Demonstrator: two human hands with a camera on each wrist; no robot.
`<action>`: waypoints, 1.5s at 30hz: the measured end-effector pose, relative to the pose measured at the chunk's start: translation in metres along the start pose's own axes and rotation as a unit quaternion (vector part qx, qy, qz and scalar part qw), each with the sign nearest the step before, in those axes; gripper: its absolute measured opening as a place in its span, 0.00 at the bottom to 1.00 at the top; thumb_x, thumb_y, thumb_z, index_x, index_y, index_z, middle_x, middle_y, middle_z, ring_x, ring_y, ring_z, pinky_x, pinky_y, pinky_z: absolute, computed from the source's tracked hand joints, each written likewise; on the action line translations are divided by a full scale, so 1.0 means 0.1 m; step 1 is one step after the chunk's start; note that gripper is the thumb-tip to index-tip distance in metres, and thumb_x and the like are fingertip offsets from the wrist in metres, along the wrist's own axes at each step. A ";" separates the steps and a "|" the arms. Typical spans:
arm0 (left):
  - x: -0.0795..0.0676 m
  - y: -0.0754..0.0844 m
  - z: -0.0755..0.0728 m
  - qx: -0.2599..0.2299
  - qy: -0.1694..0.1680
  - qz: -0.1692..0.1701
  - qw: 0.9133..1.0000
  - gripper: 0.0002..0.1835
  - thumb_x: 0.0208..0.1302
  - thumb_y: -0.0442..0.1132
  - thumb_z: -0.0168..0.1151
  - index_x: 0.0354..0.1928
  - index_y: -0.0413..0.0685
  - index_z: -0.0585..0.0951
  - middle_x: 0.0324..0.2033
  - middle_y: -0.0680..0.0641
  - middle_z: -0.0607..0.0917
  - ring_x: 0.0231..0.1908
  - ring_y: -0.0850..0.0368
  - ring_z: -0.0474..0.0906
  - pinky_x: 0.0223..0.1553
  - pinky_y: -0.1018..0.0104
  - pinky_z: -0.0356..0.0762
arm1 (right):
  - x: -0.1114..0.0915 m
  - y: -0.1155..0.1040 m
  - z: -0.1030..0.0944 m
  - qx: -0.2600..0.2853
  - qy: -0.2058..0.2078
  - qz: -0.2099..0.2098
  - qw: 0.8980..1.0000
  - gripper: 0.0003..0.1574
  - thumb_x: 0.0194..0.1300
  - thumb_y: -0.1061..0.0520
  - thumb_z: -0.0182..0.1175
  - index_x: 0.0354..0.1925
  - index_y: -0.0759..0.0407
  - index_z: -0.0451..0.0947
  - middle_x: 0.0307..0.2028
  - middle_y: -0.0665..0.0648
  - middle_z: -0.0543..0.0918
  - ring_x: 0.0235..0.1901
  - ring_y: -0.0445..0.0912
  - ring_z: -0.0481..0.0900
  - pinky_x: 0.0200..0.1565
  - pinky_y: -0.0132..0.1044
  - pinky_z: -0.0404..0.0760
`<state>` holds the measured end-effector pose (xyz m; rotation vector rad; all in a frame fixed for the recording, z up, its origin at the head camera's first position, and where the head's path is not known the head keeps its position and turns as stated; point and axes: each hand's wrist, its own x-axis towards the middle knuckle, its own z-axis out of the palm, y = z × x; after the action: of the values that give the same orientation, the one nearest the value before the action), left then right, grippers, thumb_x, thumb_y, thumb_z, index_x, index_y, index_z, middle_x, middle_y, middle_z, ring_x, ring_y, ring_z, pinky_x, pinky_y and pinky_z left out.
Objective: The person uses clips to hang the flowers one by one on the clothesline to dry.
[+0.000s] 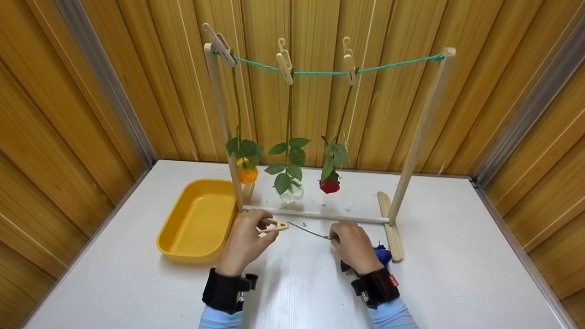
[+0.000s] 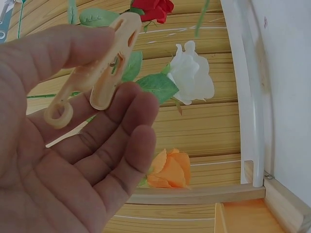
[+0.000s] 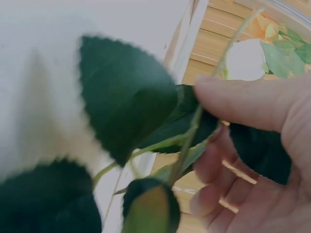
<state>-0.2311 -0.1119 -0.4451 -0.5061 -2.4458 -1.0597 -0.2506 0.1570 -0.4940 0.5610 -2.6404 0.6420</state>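
My left hand pinches a beige clothespin between thumb and fingers, its hooked end toward the palm. Across from it, my right hand pinches the thin green stem of a blue rose. The stem's free end points left and lies close to the clothespin's tip in the head view; whether they touch I cannot tell. Below the right hand, the blue rose's bloom is partly hidden by the wrist. Dark green leaves spread beside the right thumb in the right wrist view.
Behind the hands stands a wooden frame with a green cord. Clothespins on it hold an orange rose, a white rose and a red rose, blooms down. A yellow basin sits at the left.
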 end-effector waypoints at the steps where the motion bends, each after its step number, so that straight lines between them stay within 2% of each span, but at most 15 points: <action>1: 0.00 0.00 0.00 0.001 0.000 -0.001 1.000 0.13 0.53 0.30 0.78 0.41 0.37 0.86 0.34 0.44 0.87 0.34 0.52 0.83 0.38 0.61 0.83 | 0.01 0.00 -0.01 0.006 0.004 -0.001 1.000 0.14 0.51 0.73 0.73 0.24 0.59 0.80 0.26 0.53 0.82 0.32 0.52 0.79 0.36 0.47 0.78; 5: 0.01 0.01 0.01 0.004 0.002 0.001 1.000 0.14 0.54 0.31 0.78 0.42 0.38 0.86 0.35 0.44 0.87 0.34 0.52 0.83 0.38 0.61 0.84 | 0.03 0.00 -0.08 0.029 0.015 0.000 0.999 0.11 0.53 0.74 0.73 0.28 0.60 0.83 0.30 0.55 0.85 0.35 0.52 0.80 0.40 0.48 0.80; 11: -0.01 -0.01 0.04 0.009 0.011 0.014 1.000 0.14 0.55 0.32 0.78 0.44 0.39 0.86 0.36 0.45 0.88 0.35 0.52 0.83 0.38 0.62 0.83 | 0.03 0.00 -0.18 0.033 0.019 0.008 0.999 0.13 0.56 0.73 0.72 0.27 0.57 0.82 0.29 0.52 0.82 0.35 0.49 0.77 0.40 0.46 0.79; 17: -0.02 -0.01 0.06 0.010 0.019 0.022 1.000 0.13 0.57 0.33 0.78 0.43 0.40 0.86 0.36 0.45 0.87 0.35 0.52 0.84 0.36 0.63 0.81 | 0.00 0.00 -0.21 0.038 0.023 0.011 0.999 0.12 0.57 0.72 0.71 0.28 0.58 0.80 0.29 0.52 0.79 0.35 0.48 0.76 0.39 0.46 0.78; 25: -0.01 -0.01 0.08 0.010 0.026 0.006 1.000 0.16 0.57 0.35 0.78 0.47 0.40 0.86 0.36 0.46 0.88 0.34 0.55 0.82 0.34 0.65 0.79 | 0.00 0.02 -0.24 0.054 0.037 0.022 0.998 0.11 0.59 0.72 0.70 0.31 0.58 0.81 0.32 0.53 0.82 0.39 0.49 0.78 0.42 0.47 0.81; 31: 0.01 0.01 0.09 0.012 0.041 0.017 0.999 0.18 0.57 0.36 0.79 0.49 0.39 0.85 0.36 0.47 0.89 0.34 0.56 0.81 0.33 0.67 0.77 | 0.01 0.06 -0.28 0.083 0.060 0.036 0.994 0.10 0.60 0.72 0.69 0.35 0.59 0.83 0.34 0.52 0.83 0.39 0.48 0.79 0.42 0.45 0.81; 39: 0.06 0.15 0.12 -0.014 0.056 0.024 0.998 0.17 0.58 0.37 0.78 0.47 0.41 0.84 0.34 0.48 0.89 0.31 0.58 0.80 0.33 0.68 0.76 | 0.03 0.14 -0.38 0.128 0.103 0.027 0.986 0.07 0.63 0.70 0.68 0.35 0.58 0.83 0.32 0.50 0.82 0.35 0.44 0.78 0.37 0.36 0.80; 45: 0.20 0.33 0.12 -0.028 0.037 0.043 0.998 0.16 0.62 0.39 0.75 0.48 0.41 0.82 0.34 0.48 0.89 0.30 0.58 0.79 0.32 0.68 0.77 | 0.13 0.26 -0.52 0.191 0.122 0.035 0.973 0.04 0.67 0.67 0.66 0.36 0.59 0.83 0.32 0.51 0.83 0.31 0.42 0.76 0.33 0.30 0.74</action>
<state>-0.2349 -0.0786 -0.4220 -0.5753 -2.3137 -1.0952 -0.2603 0.2001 -0.4546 0.4589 -2.3233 1.1760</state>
